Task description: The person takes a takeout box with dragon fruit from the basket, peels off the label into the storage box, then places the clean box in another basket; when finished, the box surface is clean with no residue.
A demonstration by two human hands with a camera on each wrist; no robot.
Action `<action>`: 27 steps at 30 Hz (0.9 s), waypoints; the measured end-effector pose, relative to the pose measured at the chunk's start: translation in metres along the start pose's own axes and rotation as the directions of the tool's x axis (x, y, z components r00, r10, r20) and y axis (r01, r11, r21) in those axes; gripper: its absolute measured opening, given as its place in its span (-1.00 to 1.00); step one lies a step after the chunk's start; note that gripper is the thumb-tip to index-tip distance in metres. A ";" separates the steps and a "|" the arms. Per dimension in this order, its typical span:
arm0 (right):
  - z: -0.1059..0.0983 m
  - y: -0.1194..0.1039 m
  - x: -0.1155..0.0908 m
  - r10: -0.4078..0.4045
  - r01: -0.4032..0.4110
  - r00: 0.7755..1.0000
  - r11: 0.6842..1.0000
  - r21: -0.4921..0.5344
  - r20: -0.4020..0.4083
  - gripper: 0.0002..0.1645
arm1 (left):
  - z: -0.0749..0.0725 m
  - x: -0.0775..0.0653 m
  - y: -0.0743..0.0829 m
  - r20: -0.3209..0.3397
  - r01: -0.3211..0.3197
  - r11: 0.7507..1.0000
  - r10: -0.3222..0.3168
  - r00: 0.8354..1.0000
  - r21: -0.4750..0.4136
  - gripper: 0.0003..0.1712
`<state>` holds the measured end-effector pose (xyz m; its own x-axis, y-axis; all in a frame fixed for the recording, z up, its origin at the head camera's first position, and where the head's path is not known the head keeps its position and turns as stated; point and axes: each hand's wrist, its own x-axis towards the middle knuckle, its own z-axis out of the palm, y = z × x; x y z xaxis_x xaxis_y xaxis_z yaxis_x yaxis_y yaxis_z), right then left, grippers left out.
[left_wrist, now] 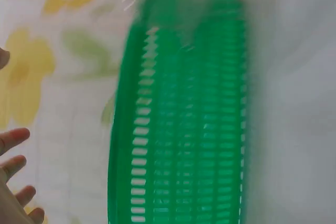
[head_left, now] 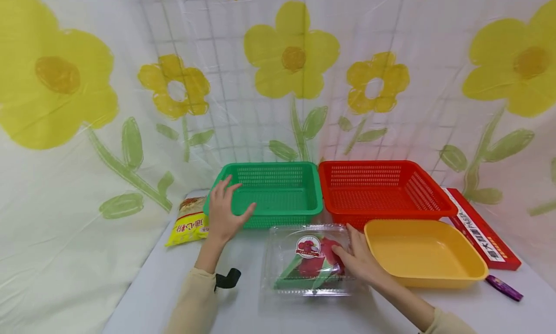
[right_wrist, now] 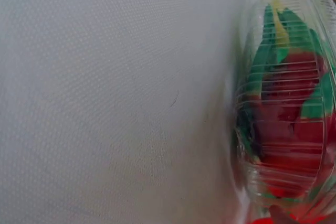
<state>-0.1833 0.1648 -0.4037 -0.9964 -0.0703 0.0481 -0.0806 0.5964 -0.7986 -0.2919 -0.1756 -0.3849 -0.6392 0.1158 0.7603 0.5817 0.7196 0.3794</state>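
A clear plastic clamshell box (head_left: 282, 264), with a round fruit sticker on its lid and a red and green item (right_wrist: 291, 93) inside, is over the white table in front of the baskets. My right hand (head_left: 362, 257) holds the box by its right side, thumb across the lid. Raised with spread fingers, my left hand (head_left: 223, 213) holds nothing; it overlaps the left front of a green basket (head_left: 278, 212) in the head view. Only some left fingertips (left_wrist: 16, 169) show at the edge of the left wrist view.
A red basket (head_left: 391, 213) stands right of the green one, with a yellow tub (head_left: 425, 249) before it. A long red pasta box (head_left: 486, 232) and a purple packet (head_left: 504, 288) lie at the right. A yellow food bag (head_left: 188, 223) lies at the left.
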 end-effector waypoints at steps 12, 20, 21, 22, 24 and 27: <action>-0.008 0.000 0.000 -0.126 0.112 0.991 0.967 -0.227 -0.048 -0.07 | 0.009 -0.030 0.043 0.366 -0.239 0.932 0.330 0.870 -0.273 -0.16; -0.004 -0.013 0.009 -0.218 0.180 0.974 0.900 -0.398 -0.052 -0.24 | 0.009 -0.044 0.043 0.464 -0.264 0.921 0.375 0.802 -0.288 -0.10; -0.007 -0.016 0.010 -0.245 0.200 0.968 0.886 -0.418 -0.055 -0.25 | 0.010 -0.045 0.043 0.473 -0.260 0.919 0.378 0.796 -0.296 -0.09; -0.009 -0.018 0.011 -0.271 0.221 0.961 0.874 -0.433 -0.057 -0.25 | 0.011 -0.045 0.044 0.483 -0.254 0.919 0.377 0.790 -0.301 -0.09; -0.014 -0.024 0.014 -0.313 0.258 0.948 0.861 -0.439 -0.058 -0.26 | 0.013 -0.046 0.044 0.500 -0.236 0.922 0.367 0.784 -0.306 -0.06; -0.020 -0.033 0.017 -0.333 0.292 0.942 0.869 -0.398 -0.034 -0.30 | 0.016 -0.046 0.044 0.517 -0.209 0.926 0.352 0.780 -0.314 -0.05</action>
<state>-0.1986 0.1598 -0.3651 -0.9131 -0.2373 0.3315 -0.3724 0.8165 -0.4413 -0.2446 -0.1379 -0.4119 -0.5542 0.6975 0.4543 0.8305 0.4269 0.3577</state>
